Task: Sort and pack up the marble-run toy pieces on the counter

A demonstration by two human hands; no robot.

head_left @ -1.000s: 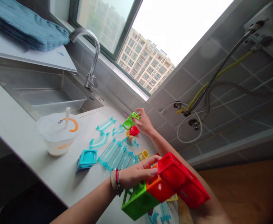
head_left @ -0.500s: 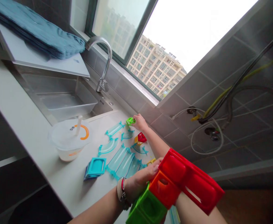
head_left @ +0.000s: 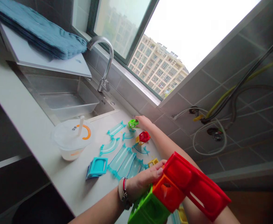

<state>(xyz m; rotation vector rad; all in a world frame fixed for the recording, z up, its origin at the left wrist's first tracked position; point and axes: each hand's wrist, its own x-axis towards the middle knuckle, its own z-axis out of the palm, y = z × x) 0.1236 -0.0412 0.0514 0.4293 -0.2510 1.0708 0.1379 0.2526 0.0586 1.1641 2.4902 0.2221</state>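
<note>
My left hand (head_left: 148, 175), with bracelets at the wrist, is closed around a joined stack of toy blocks close to the camera. The stack has a green block (head_left: 149, 207), an orange block (head_left: 168, 192) and a long red piece (head_left: 196, 186). My right hand (head_left: 144, 122) reaches to the far end of the counter, its fingers closed on a small light-green block (head_left: 133, 123); the fingertips are partly hidden. Close by sits a red block (head_left: 144, 137) on a yellow one. Clear blue track pieces (head_left: 121, 160) lie between the hands, with a yellow block (head_left: 153, 162) beside them.
A lidded cup (head_left: 72, 140) with a straw and a blue block (head_left: 98, 168) stand on the white counter (head_left: 64, 183). Farther left are a sink (head_left: 64, 93), a faucet (head_left: 108, 62) and folded blue cloth (head_left: 40, 34) on a white board. Cables (head_left: 232, 90) hang along the right wall.
The view has shifted slightly, so most things sit a little farther right. The block stack in my left hand has moved slightly right and down. My right hand stays at the light-green block.
</note>
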